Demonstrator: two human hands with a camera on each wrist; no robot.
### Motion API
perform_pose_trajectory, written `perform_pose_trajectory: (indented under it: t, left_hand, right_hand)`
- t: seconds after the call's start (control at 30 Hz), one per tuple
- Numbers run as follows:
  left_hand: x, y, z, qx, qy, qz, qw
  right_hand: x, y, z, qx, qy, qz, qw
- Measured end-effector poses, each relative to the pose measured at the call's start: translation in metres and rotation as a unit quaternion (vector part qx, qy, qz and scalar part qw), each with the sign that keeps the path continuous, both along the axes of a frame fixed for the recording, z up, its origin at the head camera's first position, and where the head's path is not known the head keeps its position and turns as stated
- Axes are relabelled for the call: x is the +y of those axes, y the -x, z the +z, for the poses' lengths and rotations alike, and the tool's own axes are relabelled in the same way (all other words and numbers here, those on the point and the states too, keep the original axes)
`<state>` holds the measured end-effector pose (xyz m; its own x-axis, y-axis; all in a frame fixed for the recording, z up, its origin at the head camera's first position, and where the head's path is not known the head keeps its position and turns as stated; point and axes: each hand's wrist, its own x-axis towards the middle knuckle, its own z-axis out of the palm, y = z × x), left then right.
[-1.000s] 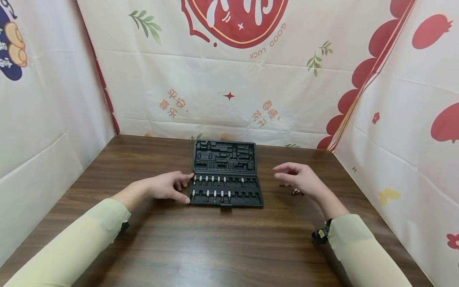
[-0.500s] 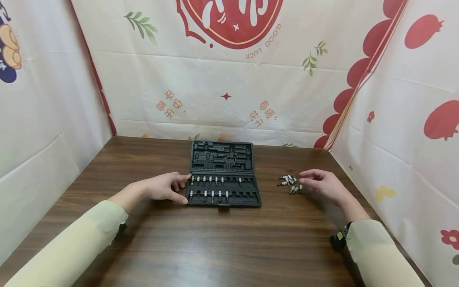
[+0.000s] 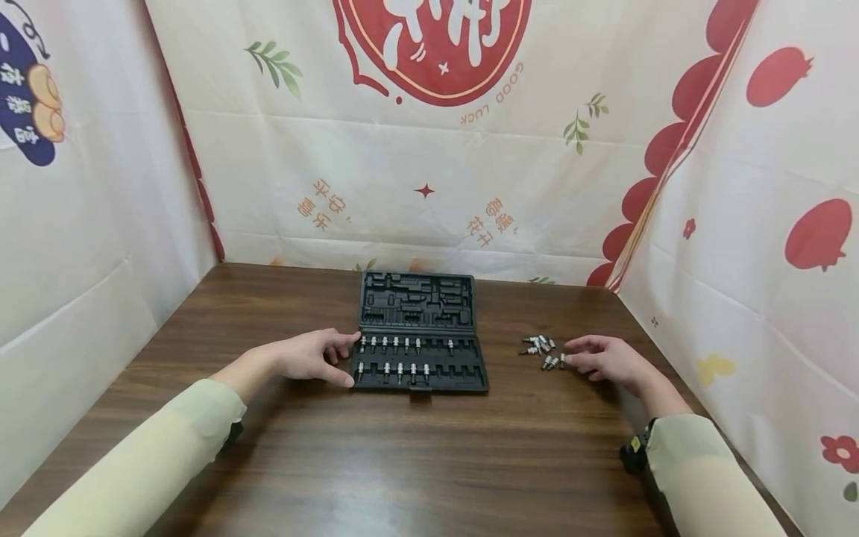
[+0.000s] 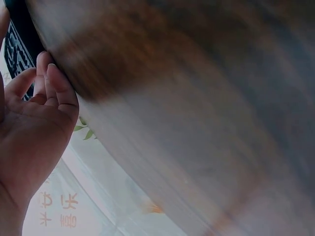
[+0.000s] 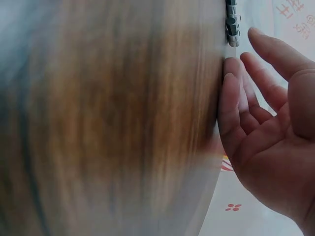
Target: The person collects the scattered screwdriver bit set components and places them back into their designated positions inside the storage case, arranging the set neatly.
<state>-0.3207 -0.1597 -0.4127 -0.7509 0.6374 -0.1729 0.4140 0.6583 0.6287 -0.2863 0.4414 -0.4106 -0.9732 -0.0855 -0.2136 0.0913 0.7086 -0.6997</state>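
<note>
A black tool case [image 3: 439, 357] lies unfolded on the table, with bit sockets [image 3: 400, 373] seated in two rows of its lower half. At its left edge is my left hand [image 3: 305, 356], thumb at the front corner and forefinger near the hinge. That hand's remaining fingers bend beside the case edge [image 4: 29, 29] in the left wrist view. On the right, my right hand [image 3: 607, 361] hovers low with fingers apart, tips right at the nearest of several loose bit sockets [image 3: 549, 362]. The right wrist view shows nothing in its palm; one socket [image 5: 232, 32] stands beyond the fingertips.
More loose bit sockets [image 3: 539, 343] lie just behind, in a small pile. The case's lid [image 3: 417, 300] leans back with moulded recesses. Wood-grain table [image 3: 376, 462] spreads in front, and printed cloth [image 3: 403, 149] hangs at the back and both sides.
My right hand has moved right and down from over the loose sockets to beside them, uncovering them. The left hand has stayed at the case. The head view has shifted slightly.
</note>
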Motion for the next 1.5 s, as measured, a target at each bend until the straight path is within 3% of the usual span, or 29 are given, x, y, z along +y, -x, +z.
perform_pose_trajectory:
  t: [0.47, 0.83, 1.27, 1.5]
  left_hand:
    - [0.005, -0.003, -0.016, -0.018, 0.003, 0.010, 0.9998]
    - [-0.001, -0.005, -0.006, -0.012, -0.009, 0.009, 0.9998]
    - [-0.001, -0.003, -0.005, -0.007, -0.011, 0.012, 0.9999]
    - [0.000, -0.001, -0.004, -0.005, -0.011, 0.009, 0.9999]
  right_hand:
    - [-0.006, -0.007, -0.014, -0.022, 0.007, -0.017, 1.000]
    - [-0.009, 0.001, -0.006, -0.013, -0.003, -0.011, 1.000]
    - [-0.013, 0.003, -0.003, -0.004, -0.028, -0.011, 1.000]
    - [-0.008, 0.000, -0.001, 0.000, -0.010, -0.021, 1.000]
